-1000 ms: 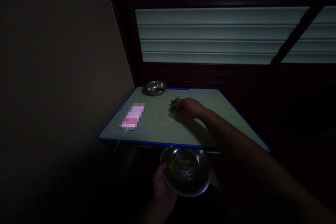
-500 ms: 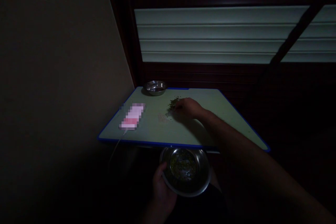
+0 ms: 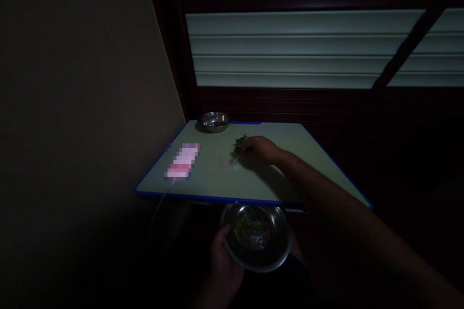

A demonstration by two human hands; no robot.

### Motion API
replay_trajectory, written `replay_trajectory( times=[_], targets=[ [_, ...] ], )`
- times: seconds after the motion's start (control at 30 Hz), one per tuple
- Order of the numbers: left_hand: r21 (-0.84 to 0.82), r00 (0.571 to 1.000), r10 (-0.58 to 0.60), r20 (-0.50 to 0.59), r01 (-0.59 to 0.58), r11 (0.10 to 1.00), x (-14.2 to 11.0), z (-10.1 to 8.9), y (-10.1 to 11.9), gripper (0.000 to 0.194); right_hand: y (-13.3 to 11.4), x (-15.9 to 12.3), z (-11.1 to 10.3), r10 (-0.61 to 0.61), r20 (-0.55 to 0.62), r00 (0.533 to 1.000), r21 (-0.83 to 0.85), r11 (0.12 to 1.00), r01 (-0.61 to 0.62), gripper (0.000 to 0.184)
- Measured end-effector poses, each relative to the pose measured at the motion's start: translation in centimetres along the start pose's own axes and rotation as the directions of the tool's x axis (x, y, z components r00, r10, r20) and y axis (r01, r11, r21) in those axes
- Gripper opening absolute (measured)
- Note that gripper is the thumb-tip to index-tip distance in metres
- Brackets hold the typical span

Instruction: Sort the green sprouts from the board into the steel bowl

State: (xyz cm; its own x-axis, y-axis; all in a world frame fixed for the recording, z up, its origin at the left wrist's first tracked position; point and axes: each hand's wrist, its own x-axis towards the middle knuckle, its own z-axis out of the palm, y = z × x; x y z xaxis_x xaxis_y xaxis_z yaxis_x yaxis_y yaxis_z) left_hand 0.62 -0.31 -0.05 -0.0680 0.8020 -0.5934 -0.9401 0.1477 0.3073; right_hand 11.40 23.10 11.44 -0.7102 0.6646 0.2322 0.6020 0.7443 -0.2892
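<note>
My left hand (image 3: 225, 261) grips the left rim of a steel bowl (image 3: 277, 251), thumb over the edge, below the table's front edge. Small green bits (image 3: 253, 229) lie scattered over the bowl's bottom. Over the table, my right hand (image 3: 261, 149) is closed with its fingertips down beside a small pile of dark green bits (image 3: 239, 143). A thin pale piece (image 3: 235, 159) sticks out from under the fingertips, too small and dim to name. Left of it is a faint pinkish patch (image 3: 223, 163) on the tabletop.
The pale green table (image 3: 203, 183) has a blue edge. A second steel bowl (image 3: 214, 128) stands at its back left corner. A phone (image 3: 183, 161), blurred out, lies at the left with a white cable (image 3: 159, 207) hanging off the front. A wall (image 3: 90, 82) borders the left side.
My right hand has shifted slightly at the pile, and the pale piece under its fingertips shows more clearly. My left hand and the bowl stay in place.
</note>
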Motion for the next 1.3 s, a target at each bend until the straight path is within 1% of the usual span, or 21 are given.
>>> replay_trajectory(
  times=[0.1, 0.23, 0.37, 0.5, 0.6, 0.67, 0.8, 0.87, 0.97, 1.03, 1.13, 1.3],
  targets=[
    [0.019, 1.000, 0.000, -0.011, 0.000, 1.000, 0.1, 0.0, 0.0, 0.021, 0.0, -0.3, -0.4, 0.002, 0.000, 1.000, 0.017, 1.000, -0.002, 0.009],
    [0.025, 1.000, 0.009, -0.002, -0.009, 1.000, 0.2, 0.1, 0.0, 0.022, -0.3, -0.3, -0.5, 0.011, -0.024, 1.000, -0.030, 0.999, -0.012, 0.012],
    [0.030, 1.000, 0.014, -0.001, -0.014, 0.999, 0.0, 0.3, 0.0, 0.023, -0.7, 0.4, 0.0, 0.004, -0.039, 0.999, -0.092, 0.996, -0.008, 0.015],
    [0.046, 0.999, 0.018, -0.044, -0.016, 0.999, -0.1, 0.4, 0.1, 0.022, -0.7, 0.9, 0.6, -0.028, -0.038, 0.999, -0.128, 0.992, 0.023, 0.017],
    [0.041, 0.999, 0.011, -0.036, -0.010, 0.999, 0.0, 0.3, 0.0, 0.022, -0.3, 0.6, 0.6, -0.071, -0.021, 0.997, -0.079, 0.994, 0.070, 0.015],
    [0.036, 1.000, 0.003, -0.017, -0.002, 0.999, 0.1, 0.1, 0.0, 0.022, 0.0, 0.2, 0.3, -0.090, -0.030, 0.996, -0.024, 0.996, 0.089, 0.013],
    [0.029, 1.000, -0.003, -0.007, 0.003, 1.000, 0.1, 0.1, 0.0, 0.022, 0.6, -0.8, -0.4, -0.048, -0.088, 0.995, 0.033, 0.998, 0.051, 0.012],
    [0.019, 1.000, 0.013, -0.007, -0.012, 1.000, 0.1, 0.1, 0.0, 0.021, 0.7, -1.1, -0.4, -0.031, -0.114, 0.993, 0.039, 0.999, 0.035, 0.013],
    [0.016, 1.000, 0.003, -0.008, -0.003, 1.000, 0.0, 0.3, 0.1, 0.022, 0.6, -1.2, 0.1, -0.029, -0.127, 0.991, 0.028, 0.999, 0.032, 0.013],
    [0.018, 1.000, -0.010, -0.011, 0.010, 1.000, -0.1, 0.3, 0.1, 0.024, 0.5, -1.1, 0.4, -0.018, -0.121, 0.993, 0.018, 1.000, 0.020, 0.013],
    [0.011, 1.000, 0.004, -0.021, -0.004, 1.000, -0.2, 0.4, 0.1, 0.022, 0.2, -1.0, 0.8, -0.020, -0.108, 0.994, 0.024, 0.999, 0.023, 0.013],
    [0.036, 0.999, 0.026, -0.026, -0.025, 0.999, -0.2, 0.4, 0.0, 0.021, -0.1, -1.1, 0.7, -0.039, -0.096, 0.995, 0.053, 0.998, 0.044, 0.013]
  ],
)
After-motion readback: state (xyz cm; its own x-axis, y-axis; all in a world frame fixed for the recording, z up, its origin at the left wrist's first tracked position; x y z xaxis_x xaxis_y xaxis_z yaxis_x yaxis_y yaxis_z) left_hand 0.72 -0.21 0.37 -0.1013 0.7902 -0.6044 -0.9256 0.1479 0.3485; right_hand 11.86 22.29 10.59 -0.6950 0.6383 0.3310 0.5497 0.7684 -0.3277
